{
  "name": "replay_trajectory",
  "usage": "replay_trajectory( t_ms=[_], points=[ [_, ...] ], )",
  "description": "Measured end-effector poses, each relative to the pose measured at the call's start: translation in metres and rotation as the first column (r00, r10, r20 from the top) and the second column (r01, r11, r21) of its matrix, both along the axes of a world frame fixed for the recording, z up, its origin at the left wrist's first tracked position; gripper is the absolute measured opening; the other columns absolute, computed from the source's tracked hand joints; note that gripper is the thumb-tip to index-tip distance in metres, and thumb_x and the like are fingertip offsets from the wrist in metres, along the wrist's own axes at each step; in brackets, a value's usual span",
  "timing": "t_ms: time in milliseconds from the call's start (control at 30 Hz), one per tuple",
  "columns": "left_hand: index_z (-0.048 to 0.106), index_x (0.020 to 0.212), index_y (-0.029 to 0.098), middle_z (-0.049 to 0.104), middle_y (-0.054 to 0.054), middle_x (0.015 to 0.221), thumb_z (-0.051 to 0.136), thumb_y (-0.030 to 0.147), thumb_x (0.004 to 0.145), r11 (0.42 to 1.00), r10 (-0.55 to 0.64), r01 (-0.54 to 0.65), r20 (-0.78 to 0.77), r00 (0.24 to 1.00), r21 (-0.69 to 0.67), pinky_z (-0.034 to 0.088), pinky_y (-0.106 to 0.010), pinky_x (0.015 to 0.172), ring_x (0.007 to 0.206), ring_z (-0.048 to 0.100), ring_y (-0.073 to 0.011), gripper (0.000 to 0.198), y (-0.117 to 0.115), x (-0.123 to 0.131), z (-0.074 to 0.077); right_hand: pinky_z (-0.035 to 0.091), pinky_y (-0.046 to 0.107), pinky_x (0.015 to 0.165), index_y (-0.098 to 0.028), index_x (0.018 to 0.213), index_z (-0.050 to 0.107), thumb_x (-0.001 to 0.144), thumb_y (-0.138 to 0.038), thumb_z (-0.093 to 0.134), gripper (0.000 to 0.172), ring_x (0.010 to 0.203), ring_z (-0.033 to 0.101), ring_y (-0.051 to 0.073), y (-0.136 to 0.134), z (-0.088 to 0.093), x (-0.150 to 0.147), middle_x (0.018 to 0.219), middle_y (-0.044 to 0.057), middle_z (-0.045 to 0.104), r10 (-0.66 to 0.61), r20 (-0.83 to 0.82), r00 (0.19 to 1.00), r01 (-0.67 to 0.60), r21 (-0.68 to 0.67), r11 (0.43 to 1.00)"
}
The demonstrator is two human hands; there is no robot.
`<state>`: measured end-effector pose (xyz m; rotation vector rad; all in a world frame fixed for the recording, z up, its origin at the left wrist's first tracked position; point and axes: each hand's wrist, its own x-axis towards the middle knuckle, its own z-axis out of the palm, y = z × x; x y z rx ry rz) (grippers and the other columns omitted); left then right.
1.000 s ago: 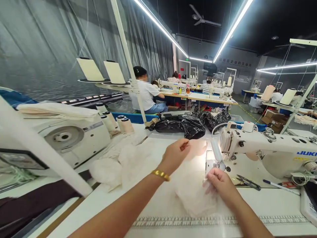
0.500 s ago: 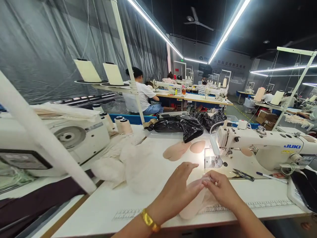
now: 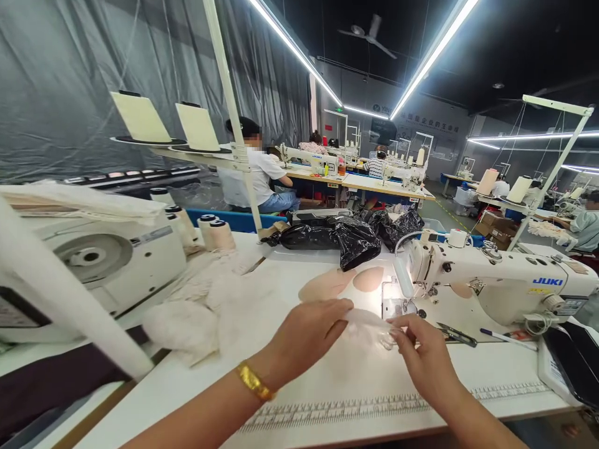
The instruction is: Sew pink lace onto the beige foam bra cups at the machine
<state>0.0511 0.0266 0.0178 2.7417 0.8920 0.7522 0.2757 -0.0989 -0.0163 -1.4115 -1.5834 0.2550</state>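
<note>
A thin, pale, sheer fabric piece (image 3: 367,319) stretches between my two hands, just in front of the sewing machine's needle plate (image 3: 392,307). My left hand (image 3: 306,340), with a gold bracelet at the wrist, is closed on its left end, fingers together and thumb below. At its right end, my right hand (image 3: 423,349) pinches the gathered edge between thumb and fingers. Beyond my left hand lie a beige teardrop-shaped piece (image 3: 322,285) and a smaller beige piece (image 3: 369,279), both flat on the table.
The lit sewing machine (image 3: 496,274) stands at the right, with thread snips (image 3: 456,335) and a pen (image 3: 508,338) before it. Black plastic bags (image 3: 346,240) lie behind. Crumpled pale fabric (image 3: 182,327) spreads left. A printed ruler (image 3: 337,411) runs along the front edge.
Both hands have moved apart, my left hand going left and closing on the fabric. The fabric has been lifted from near the front edge towards the needle plate and drawn out between the hands.
</note>
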Motion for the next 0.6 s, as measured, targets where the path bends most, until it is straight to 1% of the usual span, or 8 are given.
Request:
replay_trajectory(
  t_ms=[67,133,233,267,333,400,500,600],
  points=[
    [0.069,0.106,0.020,0.074,-0.009,0.097,0.041,0.018,0.096,0.962,0.024,-0.026,0.011,1.000,0.270,0.048,-0.044,0.087,0.086,0.066,-0.0279,0.030,0.011,-0.005,0.005,0.052,0.031,0.080,-0.024,0.107,0.067,0.102,-0.019,0.047,0.021,0.094,0.069,0.021,0.014,-0.014,0.002,0.112,0.009,0.075,0.035,0.160,0.987,-0.054,0.118,0.991],
    [0.067,0.116,0.020,0.074,-0.011,0.109,0.052,0.021,0.095,0.924,0.019,-0.011,-0.018,1.000,0.382,0.047,-0.050,0.093,0.095,0.066,-0.0317,0.026,0.015,-0.010,0.005,0.052,0.034,0.088,-0.024,0.108,0.068,0.101,-0.012,0.044,0.028,0.104,0.068,0.023,0.027,-0.030,0.010,0.118,0.010,0.074,0.070,0.358,0.931,-0.125,0.133,0.983],
    [0.062,0.127,0.023,0.070,-0.012,0.125,0.072,0.030,0.088,0.939,-0.132,0.151,-0.081,0.988,0.310,0.048,-0.050,0.096,0.113,0.063,-0.0348,0.040,0.010,-0.007,0.000,0.052,0.032,0.081,-0.024,0.104,0.070,0.098,-0.012,0.046,0.028,0.091,0.068,0.022,0.037,-0.048,0.031,0.103,0.006,0.076,0.150,0.498,0.854,-0.194,0.038,0.980],
    [0.063,0.124,0.024,0.070,-0.010,0.125,0.071,0.027,0.090,0.939,-0.207,0.227,-0.103,0.973,0.259,0.049,-0.047,0.096,0.114,0.063,-0.0324,0.035,0.007,-0.001,-0.003,0.052,0.031,0.079,-0.024,0.102,0.071,0.099,-0.014,0.047,0.026,0.088,0.067,0.022,0.038,-0.049,0.037,0.100,0.005,0.076,0.179,0.506,0.844,-0.212,0.009,0.977],
    [0.065,0.111,0.023,0.071,-0.006,0.118,0.060,0.011,0.093,0.914,-0.334,0.357,-0.141,0.932,0.192,0.050,-0.039,0.093,0.108,0.064,-0.0258,0.022,0.002,0.018,-0.009,0.051,0.030,0.078,-0.025,0.101,0.071,0.102,-0.018,0.047,0.025,0.087,0.067,0.020,0.038,-0.046,0.047,0.099,0.003,0.076,0.229,0.520,0.823,-0.238,-0.049,0.970],
    [0.064,0.097,0.021,0.072,-0.005,0.105,0.052,-0.004,0.086,0.877,-0.407,0.440,-0.190,0.893,0.192,0.050,-0.037,0.087,0.096,0.066,-0.0228,0.030,0.002,0.043,-0.016,0.050,0.027,0.074,-0.027,0.102,0.070,0.105,-0.022,0.045,0.026,0.084,0.066,0.018,0.036,-0.038,0.055,0.097,0.000,0.075,0.271,0.513,0.815,-0.251,-0.109,0.962],
    [0.056,0.075,0.020,0.067,-0.003,0.080,0.057,-0.007,0.071,0.835,-0.436,0.506,-0.298,0.849,0.219,0.046,-0.036,0.068,0.073,0.061,-0.0216,0.027,0.010,0.076,-0.032,0.049,0.025,0.072,-0.029,0.107,0.068,0.107,-0.021,0.042,0.027,0.085,0.066,0.016,0.035,-0.030,0.063,0.098,-0.003,0.073,0.306,0.495,0.813,-0.254,-0.170,0.952],
    [0.049,0.066,0.020,0.059,-0.002,0.072,0.060,-0.003,0.069,0.846,-0.392,0.470,-0.307,0.867,0.250,0.039,-0.034,0.058,0.064,0.053,-0.0198,0.026,0.017,0.088,-0.053,0.050,0.030,0.078,-0.027,0.115,0.066,0.102,-0.010,0.044,0.031,0.093,0.063,0.020,0.033,-0.035,0.073,0.105,0.003,0.072,0.231,0.569,0.789,-0.259,-0.033,0.965]
  ],
)
